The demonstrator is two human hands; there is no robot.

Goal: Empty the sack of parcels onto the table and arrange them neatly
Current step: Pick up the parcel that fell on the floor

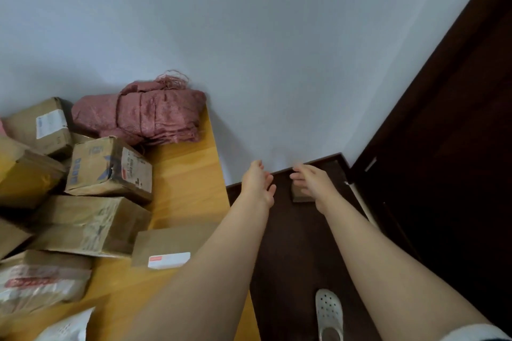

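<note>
Several cardboard parcels [108, 167] lie jumbled on the left part of the wooden table [188, 174]. A flat brown parcel [169, 246] with a white and red label rests near the table's right edge. The pink woven sack [138, 116] lies bunched at the table's far corner against the wall. Off the table, a small brown parcel [300, 196] lies on the dark floor. Both arms reach down toward it. My left hand [259, 183] hovers to its left, fingers apart. My right hand [310, 180] is over the parcel with fingers spread, partly covering it.
A white wall rises behind the table. A dark door [443, 147] stands to the right. A white perforated clog [329, 313] on a foot is on the dark floor [277, 257] near the table's edge.
</note>
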